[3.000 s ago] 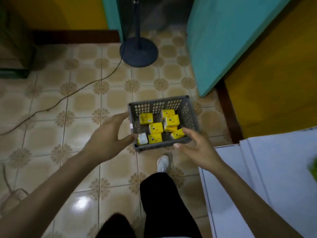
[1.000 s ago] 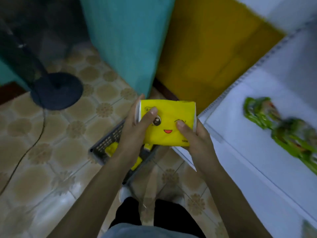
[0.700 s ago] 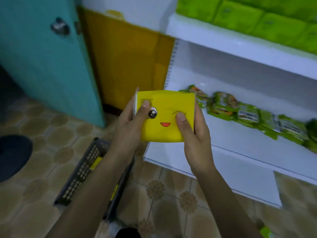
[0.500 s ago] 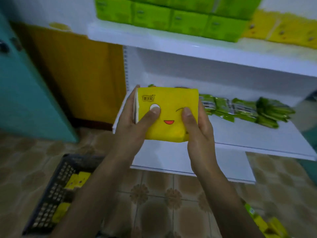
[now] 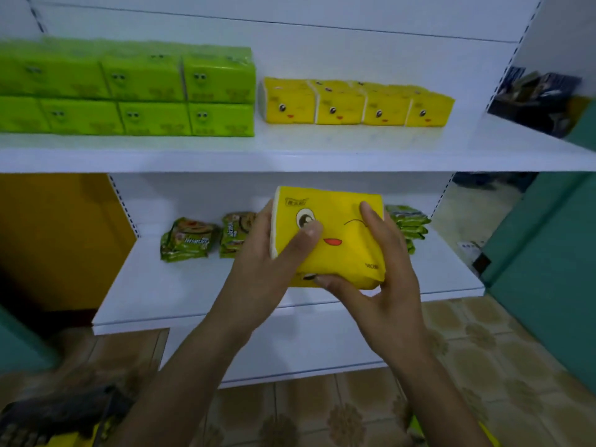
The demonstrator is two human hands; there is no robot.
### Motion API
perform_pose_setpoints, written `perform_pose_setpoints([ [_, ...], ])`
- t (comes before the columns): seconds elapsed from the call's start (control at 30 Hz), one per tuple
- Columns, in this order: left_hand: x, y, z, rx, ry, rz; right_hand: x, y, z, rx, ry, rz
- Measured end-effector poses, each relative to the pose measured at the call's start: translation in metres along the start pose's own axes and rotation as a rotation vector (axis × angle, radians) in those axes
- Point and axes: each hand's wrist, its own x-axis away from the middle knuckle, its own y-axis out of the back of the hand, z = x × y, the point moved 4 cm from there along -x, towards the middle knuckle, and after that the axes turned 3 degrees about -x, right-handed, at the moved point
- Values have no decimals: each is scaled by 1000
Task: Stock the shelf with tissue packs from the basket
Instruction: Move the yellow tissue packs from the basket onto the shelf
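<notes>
The white shelf unit (image 5: 290,156) fills most of what I see, with tiled floor (image 5: 483,350) below it. On its upper board, a two-high block of green tissue packs (image 5: 129,91) takes the left side. Just to their right stands a row of four yellow tissue packs (image 5: 354,103), faces turned toward me. The lower board (image 5: 180,285) carries green snack packets (image 5: 187,240) along its far edge. Down at the near left the dark basket (image 5: 58,411) sits on the floor, too blurred to show what it contains.

I hold one yellow tissue pack (image 5: 342,233) in the air before the lower shelf space, beneath the upper board and touching neither. My left hand (image 5: 267,272) grasps its left end, thumb pressed on the printed eye. My right hand (image 5: 383,285) grasps its right end, thumb curled under the near bottom edge. A second printed eye peeks out below; I cannot tell whether it belongs to another pack.
</notes>
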Motion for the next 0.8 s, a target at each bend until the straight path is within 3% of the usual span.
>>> perform_pose_setpoints([
  [0.13,-25,4,1,-318,-198,-81,-22,5,-15,-55,-25,-42],
  [0.4,-107,10,-5,-453,-500,-276,-128,-7,-40,-69,1,-79],
  [0.6,-195,17,19,-375,-305,-268,-233,-37,-82,86,-92,19],
  [0.7,-227,22,39,-93,-104,-162,-264,-56,-108,157,-132,108],
  [0.8,-249,28,55,74,-37,-153,-279,-67,-127,167,-198,152],
])
